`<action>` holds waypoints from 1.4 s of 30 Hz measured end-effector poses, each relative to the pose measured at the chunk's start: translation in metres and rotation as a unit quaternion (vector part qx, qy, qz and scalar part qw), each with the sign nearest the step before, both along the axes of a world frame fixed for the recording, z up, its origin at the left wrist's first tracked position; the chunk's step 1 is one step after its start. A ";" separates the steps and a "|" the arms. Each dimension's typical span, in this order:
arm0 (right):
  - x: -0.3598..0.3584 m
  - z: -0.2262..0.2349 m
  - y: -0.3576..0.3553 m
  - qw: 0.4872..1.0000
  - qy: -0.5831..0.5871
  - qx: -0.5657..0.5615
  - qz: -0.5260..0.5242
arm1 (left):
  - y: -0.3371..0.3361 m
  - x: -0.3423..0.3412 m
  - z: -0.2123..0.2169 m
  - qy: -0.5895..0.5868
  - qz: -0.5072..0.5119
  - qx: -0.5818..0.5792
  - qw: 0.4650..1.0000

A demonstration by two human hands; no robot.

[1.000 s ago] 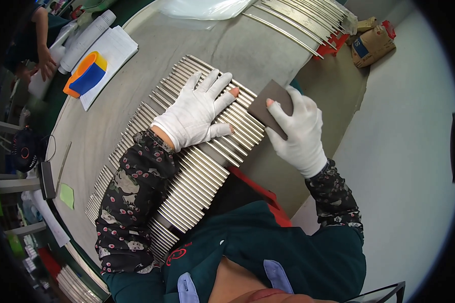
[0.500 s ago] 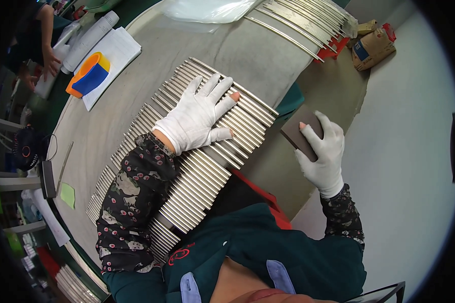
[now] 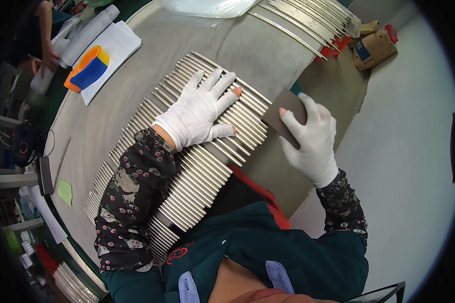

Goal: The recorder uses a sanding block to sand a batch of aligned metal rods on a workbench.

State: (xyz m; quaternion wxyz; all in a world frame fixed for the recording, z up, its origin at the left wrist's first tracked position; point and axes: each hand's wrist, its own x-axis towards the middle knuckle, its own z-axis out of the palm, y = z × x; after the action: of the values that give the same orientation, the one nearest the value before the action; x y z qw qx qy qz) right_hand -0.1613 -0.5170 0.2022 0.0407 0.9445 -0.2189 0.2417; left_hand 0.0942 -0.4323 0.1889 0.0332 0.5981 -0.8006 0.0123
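Long rows of shiny metal rods (image 3: 197,169) lie side by side on the grey table, their ends reaching past its near edge. My left hand (image 3: 197,111), in a white glove with bare fingertips, rests flat on the rods with its fingers spread. In my gloved right hand (image 3: 313,139) is a flat brown-grey rectangular block (image 3: 288,108), gripped between thumb and fingers. The block is at the right ends of the upper rods, close to or touching them; I cannot tell which.
More metal rods (image 3: 308,22) lie at the far right beside a clear plastic bag (image 3: 207,6). An orange and blue tape ring (image 3: 90,69) sits on white papers (image 3: 119,48). Another person's hands (image 3: 48,58) are at the far left. A brown sack (image 3: 374,49) stands on the floor.
My right hand has moved left and slightly up with the block, bringing it to the rod ends. My left hand stays flat on the rods.
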 end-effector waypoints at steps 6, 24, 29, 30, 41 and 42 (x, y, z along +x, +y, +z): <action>-0.002 0.006 0.001 1.000 0.006 0.001 0.004 | 0.003 0.003 0.000 0.006 0.017 -0.002 1.000; -0.023 -0.015 -0.008 0.997 -0.011 0.069 -0.031 | -0.032 -0.004 -0.004 -0.019 0.016 -0.016 1.000; -0.035 -0.013 0.003 0.995 -0.003 0.094 -0.032 | -0.029 -0.005 -0.006 -0.017 0.015 -0.042 0.999; -0.038 -0.014 0.008 0.995 -0.006 0.100 -0.028 | -0.025 -0.008 -0.003 -0.022 0.012 -0.059 0.998; -0.030 -0.016 0.022 0.989 -0.016 0.149 0.015 | 0.013 0.003 0.001 -0.011 -0.001 -0.001 1.000; -0.033 -0.016 0.021 0.989 -0.015 0.149 0.017 | 0.015 0.003 0.000 -0.013 -0.004 -0.005 1.000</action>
State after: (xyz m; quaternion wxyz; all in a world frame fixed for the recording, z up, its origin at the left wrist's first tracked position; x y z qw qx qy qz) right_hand -0.1939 -0.4964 0.1866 -0.1076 0.9398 -0.2374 0.2209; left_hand 0.0976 -0.4175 0.1893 0.0254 0.5948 -0.8031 0.0241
